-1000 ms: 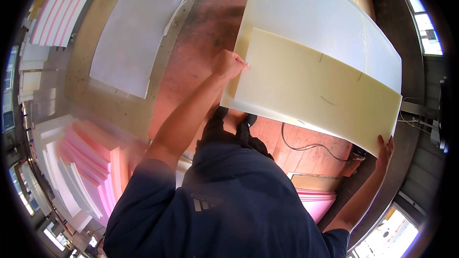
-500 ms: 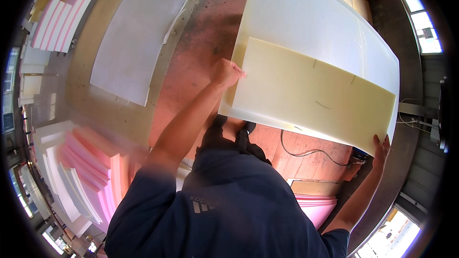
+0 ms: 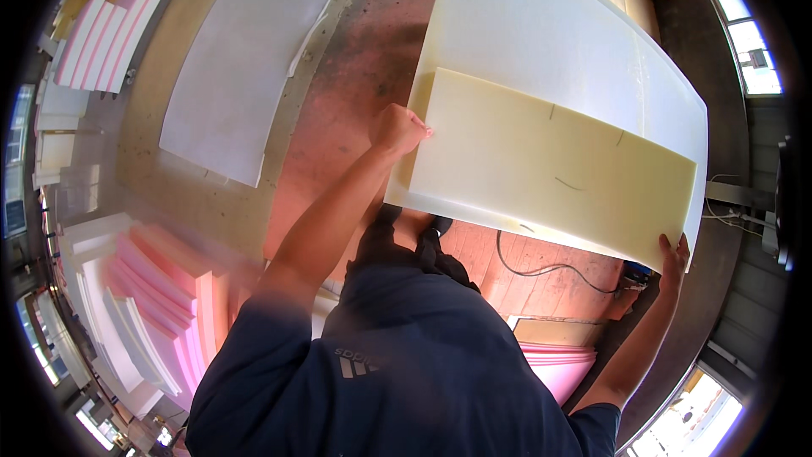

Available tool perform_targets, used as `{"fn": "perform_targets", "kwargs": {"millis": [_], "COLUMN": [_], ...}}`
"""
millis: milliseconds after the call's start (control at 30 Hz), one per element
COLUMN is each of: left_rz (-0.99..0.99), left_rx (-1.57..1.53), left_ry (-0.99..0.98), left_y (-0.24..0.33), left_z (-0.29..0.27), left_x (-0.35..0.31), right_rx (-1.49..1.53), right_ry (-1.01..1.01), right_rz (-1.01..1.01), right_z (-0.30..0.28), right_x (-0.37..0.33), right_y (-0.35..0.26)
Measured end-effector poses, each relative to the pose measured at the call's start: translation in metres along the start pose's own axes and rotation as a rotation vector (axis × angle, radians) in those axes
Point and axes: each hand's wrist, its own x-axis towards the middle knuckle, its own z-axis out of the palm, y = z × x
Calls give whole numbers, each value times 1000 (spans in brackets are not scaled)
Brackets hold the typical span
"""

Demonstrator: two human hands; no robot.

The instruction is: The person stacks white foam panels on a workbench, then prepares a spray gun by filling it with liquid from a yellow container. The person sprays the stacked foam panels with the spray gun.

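Note:
A rectangular pale-yellow foam sheet (image 3: 541, 161) lies flat over the near part of a larger white sheet (image 3: 558, 34). Short dark marks show on the yellow sheet's far edge and on its face. My left hand (image 3: 399, 129) is closed in a pinch on the yellow sheet's left edge, partway along it. At the near right corner, my right hand (image 3: 673, 262) grips the same sheet, with fingertips over the top and the rest of the grip partly hidden.
To the left, another white sheet (image 3: 254, 59) lies on a tan surface. Pink and white foam pieces (image 3: 161, 305) are piled at the lower left, and a striped stack (image 3: 108, 42) stands at the upper left. A black cable (image 3: 541, 272) runs across the reddish floor.
The yellow sheet has shifted slightly left over the white one, uncovering a little more white at its right end. My right hand has moved slightly left and up with it; my left hand barely differs.

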Motion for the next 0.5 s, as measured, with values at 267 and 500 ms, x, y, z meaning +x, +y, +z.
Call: {"fn": "perform_targets", "kwargs": {"millis": [267,500], "left_rz": [134,63], "left_rx": [-17,-70], "left_ry": [-12,0], "left_y": [-14,-5], "left_z": [11,7], "left_x": [10,-1], "right_rx": [-70,-83], "right_ry": [-1,29], "right_rz": [-38,41], "right_z": [-1,3], "right_x": [0,-6], "right_y": [-6,-18]}}
